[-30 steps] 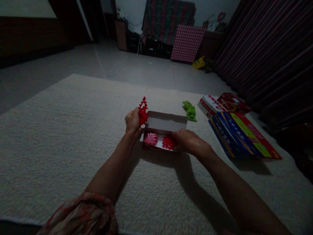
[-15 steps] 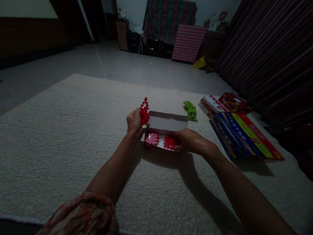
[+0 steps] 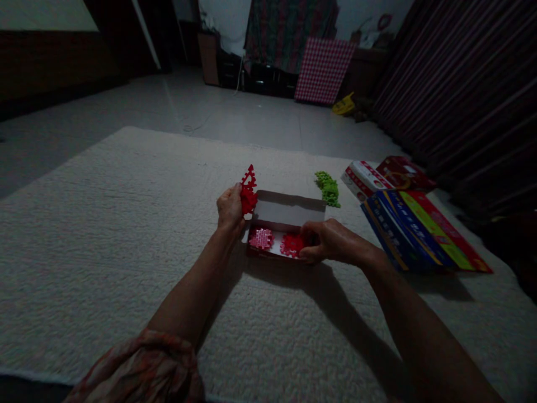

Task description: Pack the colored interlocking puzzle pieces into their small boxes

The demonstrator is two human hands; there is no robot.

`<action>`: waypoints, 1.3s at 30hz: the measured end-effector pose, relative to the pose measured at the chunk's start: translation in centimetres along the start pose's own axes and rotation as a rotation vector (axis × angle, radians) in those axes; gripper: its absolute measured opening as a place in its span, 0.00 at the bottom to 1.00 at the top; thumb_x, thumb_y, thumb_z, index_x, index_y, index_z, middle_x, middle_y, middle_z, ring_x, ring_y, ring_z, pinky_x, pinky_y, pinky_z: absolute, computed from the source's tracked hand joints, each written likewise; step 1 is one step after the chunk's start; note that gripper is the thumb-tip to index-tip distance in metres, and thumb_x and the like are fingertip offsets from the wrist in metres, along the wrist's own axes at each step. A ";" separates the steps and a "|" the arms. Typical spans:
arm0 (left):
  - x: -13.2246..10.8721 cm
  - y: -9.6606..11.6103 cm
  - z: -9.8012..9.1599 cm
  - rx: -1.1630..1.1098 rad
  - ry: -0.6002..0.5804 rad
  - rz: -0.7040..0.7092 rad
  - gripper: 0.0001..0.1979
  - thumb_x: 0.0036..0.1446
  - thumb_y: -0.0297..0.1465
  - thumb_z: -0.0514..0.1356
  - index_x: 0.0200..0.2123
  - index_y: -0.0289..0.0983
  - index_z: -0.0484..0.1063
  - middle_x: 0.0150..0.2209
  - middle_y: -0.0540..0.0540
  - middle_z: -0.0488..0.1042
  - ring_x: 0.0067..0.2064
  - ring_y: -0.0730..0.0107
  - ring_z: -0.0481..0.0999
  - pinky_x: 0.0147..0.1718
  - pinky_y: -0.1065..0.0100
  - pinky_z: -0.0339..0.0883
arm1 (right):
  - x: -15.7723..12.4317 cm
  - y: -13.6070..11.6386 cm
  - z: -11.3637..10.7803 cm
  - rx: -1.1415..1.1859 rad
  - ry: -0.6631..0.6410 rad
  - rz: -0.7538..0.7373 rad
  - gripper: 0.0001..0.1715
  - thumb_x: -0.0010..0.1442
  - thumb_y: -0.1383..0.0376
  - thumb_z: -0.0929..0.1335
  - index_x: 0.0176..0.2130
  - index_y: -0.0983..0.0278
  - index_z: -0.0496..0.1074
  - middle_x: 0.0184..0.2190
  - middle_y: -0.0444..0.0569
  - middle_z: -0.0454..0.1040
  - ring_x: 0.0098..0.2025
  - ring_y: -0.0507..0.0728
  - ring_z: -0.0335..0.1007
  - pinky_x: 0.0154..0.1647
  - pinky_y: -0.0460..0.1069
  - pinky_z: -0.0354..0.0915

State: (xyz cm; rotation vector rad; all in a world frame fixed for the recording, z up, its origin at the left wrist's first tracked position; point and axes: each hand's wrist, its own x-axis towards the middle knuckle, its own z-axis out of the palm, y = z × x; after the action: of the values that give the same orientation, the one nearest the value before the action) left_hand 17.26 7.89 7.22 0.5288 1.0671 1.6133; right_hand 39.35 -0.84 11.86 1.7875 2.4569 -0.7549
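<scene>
A small open cardboard box (image 3: 289,208) lies on a cream rug (image 3: 104,224), with a pink interlocking plastic piece (image 3: 260,238) and a red one (image 3: 290,244) inside. My left hand (image 3: 229,208) is closed round a red assembly of interlocking pieces (image 3: 247,193), held upright at the box's left end. My right hand (image 3: 331,242) rests at the box's right end with fingers curled, pinching the red piece inside.
A heap of green plastic pieces (image 3: 328,187) lies just beyond the box. Several flat colourful boxes (image 3: 415,224) are stacked to the right. Dark striped curtains (image 3: 461,101) run along the right; tiled floor and furniture lie beyond the rug.
My right hand has drawn slightly right and its fingers have curled on the red piece in the box. My left hand has stayed put with the red assembly.
</scene>
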 end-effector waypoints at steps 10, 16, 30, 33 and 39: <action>-0.2 0.1 0.0 0.003 -0.003 0.006 0.12 0.60 0.29 0.57 0.24 0.36 0.68 0.20 0.50 0.71 0.19 0.76 0.69 0.21 0.71 0.65 | -0.1 -1.0 0.8 0.095 0.098 -0.048 0.09 0.58 0.62 0.71 0.38 0.65 0.75 0.30 0.48 0.77 0.30 0.52 0.69 0.29 0.45 0.59; -0.2 0.0 0.1 0.001 -0.011 0.002 0.12 0.61 0.30 0.57 0.24 0.37 0.69 0.19 0.51 0.71 0.19 0.78 0.69 0.20 0.75 0.64 | -0.7 -0.1 0.5 0.123 0.146 -0.099 0.08 0.59 0.69 0.66 0.36 0.64 0.76 0.29 0.46 0.76 0.29 0.51 0.68 0.31 0.45 0.59; -0.6 0.4 0.5 -0.017 0.002 -0.025 0.13 0.62 0.28 0.57 0.24 0.35 0.68 0.18 0.52 0.72 0.17 0.79 0.69 0.19 0.75 0.63 | 2.0 -3.5 0.9 -0.236 -0.076 -0.098 0.08 0.56 0.64 0.68 0.36 0.60 0.78 0.26 0.46 0.75 0.25 0.51 0.65 0.25 0.47 0.49; -0.7 0.5 0.5 -0.009 0.003 -0.037 0.12 0.61 0.29 0.57 0.24 0.35 0.68 0.18 0.52 0.72 0.17 0.78 0.68 0.18 0.76 0.62 | 2.4 -3.3 1.5 -0.337 -0.085 -0.087 0.10 0.58 0.62 0.68 0.39 0.61 0.77 0.30 0.49 0.78 0.30 0.54 0.70 0.27 0.47 0.51; -0.7 0.4 0.6 -0.012 0.015 -0.034 0.12 0.61 0.28 0.56 0.24 0.35 0.68 0.18 0.52 0.72 0.17 0.78 0.68 0.19 0.75 0.63 | 3.1 -2.6 2.7 -0.403 -0.003 -0.151 0.11 0.59 0.63 0.67 0.41 0.63 0.75 0.33 0.53 0.78 0.32 0.57 0.73 0.28 0.48 0.52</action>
State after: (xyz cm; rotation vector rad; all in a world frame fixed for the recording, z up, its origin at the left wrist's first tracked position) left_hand 17.75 7.43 7.99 0.4891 1.0715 1.5946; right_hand 35.22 0.28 9.52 1.4682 2.5317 -0.2364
